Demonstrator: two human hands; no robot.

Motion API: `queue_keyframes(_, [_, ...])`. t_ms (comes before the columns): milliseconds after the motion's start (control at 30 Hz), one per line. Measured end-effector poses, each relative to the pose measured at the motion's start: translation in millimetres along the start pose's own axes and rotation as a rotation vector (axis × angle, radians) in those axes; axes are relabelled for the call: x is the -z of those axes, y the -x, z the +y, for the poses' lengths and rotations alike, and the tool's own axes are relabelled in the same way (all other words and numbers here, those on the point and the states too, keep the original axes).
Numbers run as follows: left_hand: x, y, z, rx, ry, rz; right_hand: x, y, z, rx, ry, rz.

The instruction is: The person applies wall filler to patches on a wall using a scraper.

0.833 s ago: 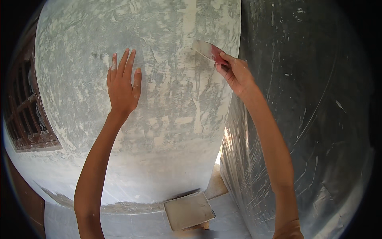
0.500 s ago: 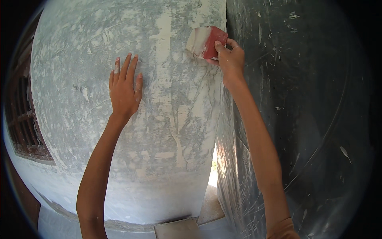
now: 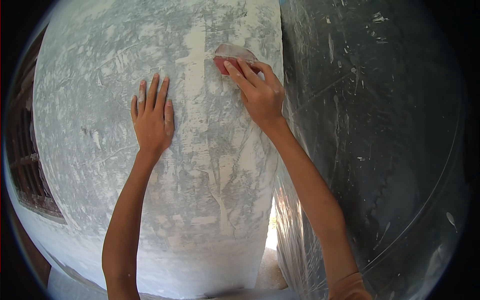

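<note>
A grey wall (image 3: 115, 185) streaked with white putty stands in front of me. My right hand (image 3: 261, 97) grips a red putty scraper (image 3: 223, 65), its fingers spread over the near face. White putty coats the scraper's upper edge, which lies against the wall near the right-hand corner. Part of the scraper is hidden behind my fingers. Lower and to the left, my left hand (image 3: 152, 122) rests flat on the wall, fingers stretched upward and holding nothing. Whitish smears mark one of its fingers.
Dark plastic sheeting (image 3: 390, 150), spotted with white, hangs along the right beside the wall's edge. Light comes through a narrow gap (image 3: 272, 232) low between the two. A brown barred window (image 3: 32, 165) is set at the far left.
My right hand has moved left and slightly down from the wall's edge with the scraper. The scraper has turned, its putty-coated edge now upward. My left hand stays on the wall.
</note>
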State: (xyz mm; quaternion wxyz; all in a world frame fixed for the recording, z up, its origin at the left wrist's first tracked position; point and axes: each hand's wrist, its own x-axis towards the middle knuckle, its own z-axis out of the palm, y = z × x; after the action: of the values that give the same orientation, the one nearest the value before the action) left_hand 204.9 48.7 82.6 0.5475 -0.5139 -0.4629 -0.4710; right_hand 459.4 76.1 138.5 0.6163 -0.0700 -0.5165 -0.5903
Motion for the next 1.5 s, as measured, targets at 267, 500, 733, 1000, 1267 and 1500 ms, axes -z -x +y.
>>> queue_keyframes(267, [2,0,-2,-0.01,-0.011,-0.001,-1,28,1,-0.045,-0.018,-0.118])
queue_keyframes(500, [-2,1,-3,-0.008,-0.004,0.001,25,45,-5,-0.101,-0.132,-0.248])
queue_keyframes(733, [-2,-8,-1,-0.009,-0.009,0.015,61,52,-10,-0.073,-0.256,-0.159])
queue_keyframes(1000, [-1,-29,-1,0.003,-0.004,0.066,35,-25,33,-0.886,-0.613,0.13])
queue_keyframes(1267, [-2,-29,-2,-0.007,-0.001,0.07,19,-16,60,-0.87,-0.46,0.141])
queue_keyframes(1500, [-3,-28,-4,-0.015,0.034,0.083,10,-27,34,-0.902,-0.584,0.108])
